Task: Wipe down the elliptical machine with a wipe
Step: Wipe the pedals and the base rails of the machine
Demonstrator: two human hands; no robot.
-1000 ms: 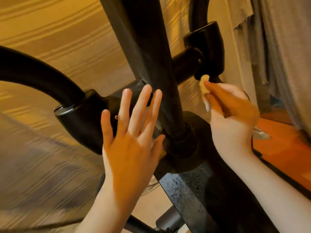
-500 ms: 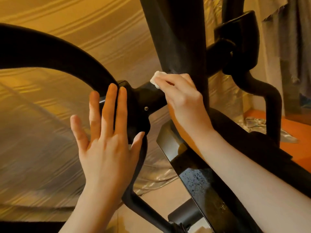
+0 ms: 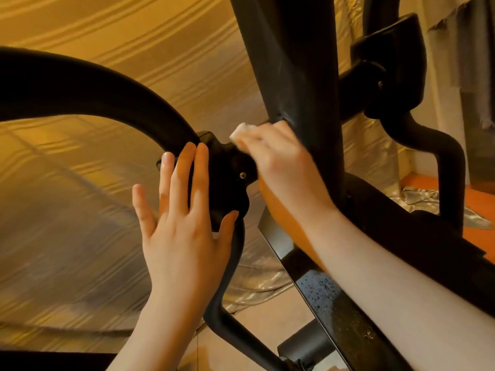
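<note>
I am looking down through the head camera at the black elliptical machine [image 3: 300, 62], which fills the middle of the view. Its thick upright column rises through the top centre, and a curved black handlebar [image 3: 88, 87] sweeps in from the left edge to a bulky black joint housing [image 3: 227, 178] with a small silver screw on its face. My left hand [image 3: 182, 223] is flat and relaxed, fingers straight and pointing up, with the fingertips resting on the housing where the handlebar enters it and the thumb touching the housing's lower edge; it holds nothing. My right hand [image 3: 278, 162] reaches in from the lower right, fingers curled over a small white wipe [image 3: 239, 131], which it presses to the machine in the angle between the top of the housing and the foot of the column. Only a corner of the wipe shows past the fingertips. Below my right forearm a flat black frame panel [image 3: 337, 311] slopes down to the right, speckled with pale spots. Behind the machine hangs a golden striped curtain [image 3: 134, 30], and an orange floor [image 3: 479, 199] shows at the right edge.
</note>
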